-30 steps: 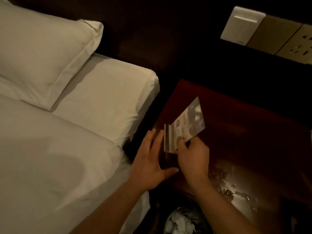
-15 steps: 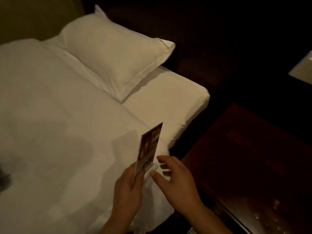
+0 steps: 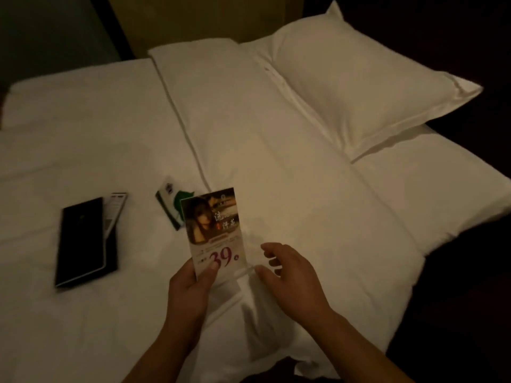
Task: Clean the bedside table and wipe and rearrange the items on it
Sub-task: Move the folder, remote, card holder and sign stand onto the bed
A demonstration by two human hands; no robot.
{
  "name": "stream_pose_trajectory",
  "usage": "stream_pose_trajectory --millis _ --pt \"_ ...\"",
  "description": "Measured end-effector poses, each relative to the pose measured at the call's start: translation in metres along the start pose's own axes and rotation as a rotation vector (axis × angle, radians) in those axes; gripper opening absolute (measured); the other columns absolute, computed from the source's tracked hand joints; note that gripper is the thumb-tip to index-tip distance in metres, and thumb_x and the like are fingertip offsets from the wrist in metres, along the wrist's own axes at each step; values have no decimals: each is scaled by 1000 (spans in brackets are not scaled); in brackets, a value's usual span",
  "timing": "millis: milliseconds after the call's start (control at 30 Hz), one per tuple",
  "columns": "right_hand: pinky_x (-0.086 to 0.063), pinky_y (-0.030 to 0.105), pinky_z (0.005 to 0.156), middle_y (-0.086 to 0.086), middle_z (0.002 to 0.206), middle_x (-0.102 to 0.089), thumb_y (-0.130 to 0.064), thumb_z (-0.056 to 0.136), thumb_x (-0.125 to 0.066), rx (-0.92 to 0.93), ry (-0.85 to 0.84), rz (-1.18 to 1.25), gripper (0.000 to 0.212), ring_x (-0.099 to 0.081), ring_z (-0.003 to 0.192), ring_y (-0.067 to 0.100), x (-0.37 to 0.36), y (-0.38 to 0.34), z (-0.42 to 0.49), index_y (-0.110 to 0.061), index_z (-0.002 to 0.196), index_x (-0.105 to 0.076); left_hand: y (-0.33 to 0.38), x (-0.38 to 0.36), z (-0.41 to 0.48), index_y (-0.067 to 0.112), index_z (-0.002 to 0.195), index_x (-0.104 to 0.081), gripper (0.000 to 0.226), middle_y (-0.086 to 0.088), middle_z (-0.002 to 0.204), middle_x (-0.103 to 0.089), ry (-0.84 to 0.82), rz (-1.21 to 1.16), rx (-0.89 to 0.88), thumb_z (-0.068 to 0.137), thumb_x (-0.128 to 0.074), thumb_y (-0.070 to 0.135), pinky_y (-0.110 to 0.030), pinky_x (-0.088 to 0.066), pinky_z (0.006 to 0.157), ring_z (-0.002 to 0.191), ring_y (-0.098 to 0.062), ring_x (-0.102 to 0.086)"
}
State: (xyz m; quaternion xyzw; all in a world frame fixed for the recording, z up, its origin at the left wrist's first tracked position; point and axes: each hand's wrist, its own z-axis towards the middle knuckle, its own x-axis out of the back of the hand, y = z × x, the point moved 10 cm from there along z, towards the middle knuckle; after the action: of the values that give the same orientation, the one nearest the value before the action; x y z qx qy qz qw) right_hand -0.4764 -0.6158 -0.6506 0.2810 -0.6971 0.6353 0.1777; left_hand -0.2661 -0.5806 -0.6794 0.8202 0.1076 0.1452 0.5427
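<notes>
My left hand (image 3: 190, 288) grips the lower edge of an advert card (image 3: 214, 230) in a clear stand, held upright above the white bed (image 3: 290, 203). The card shows a portrait and a red "39". My right hand (image 3: 287, 269) hovers just right of the card's clear base with fingers spread, holding nothing. On the bedding to the left lie a black folder (image 3: 83, 241), a remote control (image 3: 114, 208) partly tucked beside it, and a green-and-white packet (image 3: 172, 203) behind the card. The bedside table is out of view.
A white pillow (image 3: 359, 87) rests at the bed's upper right. A dark gap (image 3: 470, 272) runs along the bed's right side. A second white mattress section (image 3: 77, 95) lies at the upper left.
The card went from my right hand at the bedside table to my left hand over the bed. My view swung left, off the table and onto the bedding with the other items.
</notes>
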Motion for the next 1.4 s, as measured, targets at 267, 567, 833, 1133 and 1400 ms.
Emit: stream_pose_trajectory --millis 267,567,833,1133,1400 --pt "-52 21 83 -10 119 -63 -35 89 -66 -38 -7 -75 40 -60 94 4 -63 -45 42 -29 128 -57 -1 84 53 24 103 -72 19 6 93 -78 5 -55 42 95 -61 12 -20 -57 59 85 -11 -74" --pt "-44 32 96 -5 136 -53 -30 87 -67 8 -51 -365 49 -49 118 21 -113 -47 82 -30 134 -53 -16 154 118 12 111 -69 26 -8 106 -74 118 -147 120 89 -65 -1 -42 -57 84 99 -27 -70" --pt "-36 32 107 -8 153 -35 -47 83 -66 -56 -193 -535 62 -35 135 21 -137 -4 94 -36 139 -44 -30 163 178 11 114 -66 29 -15 112 -70 189 -216 250 90 -60 -4 -46 -57 84 102 -34 -68" --pt "-27 28 110 -7 151 -37 -54 80 -62 -18 -281 -577 64 -35 135 19 -146 11 101 -36 139 -44 -2 158 171 15 152 -30 75 -21 144 -39 216 608 -7 86 -65 7 -52 -42 106 128 -40 -43" --pt "-49 34 92 -5 136 -53 -51 87 -57 -63 -204 -454 53 -52 116 21 -127 -1 108 -35 136 -48 35 90 145 17 151 -35 76 -18 157 -31 43 1091 -306 85 -66 39 -57 -29 114 146 -37 -23"
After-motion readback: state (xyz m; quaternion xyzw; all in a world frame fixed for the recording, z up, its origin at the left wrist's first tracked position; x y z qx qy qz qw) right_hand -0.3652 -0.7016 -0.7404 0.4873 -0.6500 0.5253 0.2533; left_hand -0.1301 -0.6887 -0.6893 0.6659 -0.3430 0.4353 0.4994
